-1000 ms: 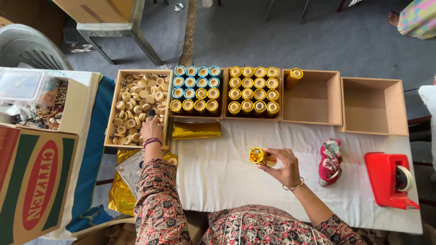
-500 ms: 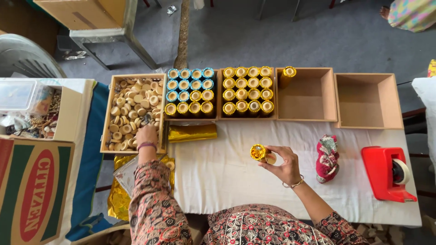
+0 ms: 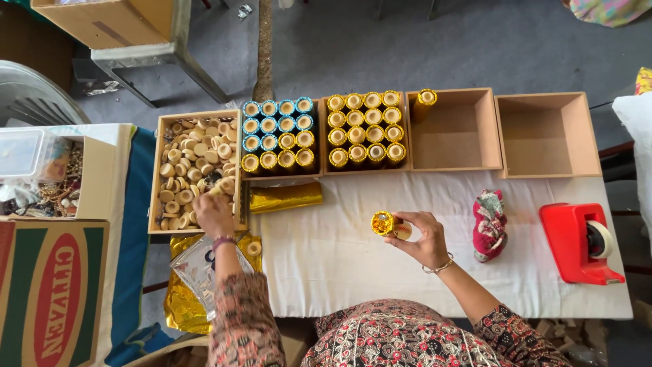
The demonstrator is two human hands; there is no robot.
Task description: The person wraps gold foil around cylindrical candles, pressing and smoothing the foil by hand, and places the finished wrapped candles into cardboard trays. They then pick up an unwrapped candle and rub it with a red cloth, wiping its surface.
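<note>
Two boxes are already sitting full of gold-wrapped spools (image 3: 365, 129) and mixed blue and gold ones (image 3: 278, 134), while a third box (image 3: 456, 129) is holding just one spool (image 3: 425, 103) and the fourth box (image 3: 547, 134) is standing empty, so most of the filling looks undone. The right hand (image 3: 424, 241) is pinching a gold-wrapped spool (image 3: 384, 223) above the white tabletop (image 3: 339, 258). The left hand (image 3: 212, 212) is reaching into the box of bare wooden spools (image 3: 193, 170), fingers curled; its grip cannot be told.
</note>
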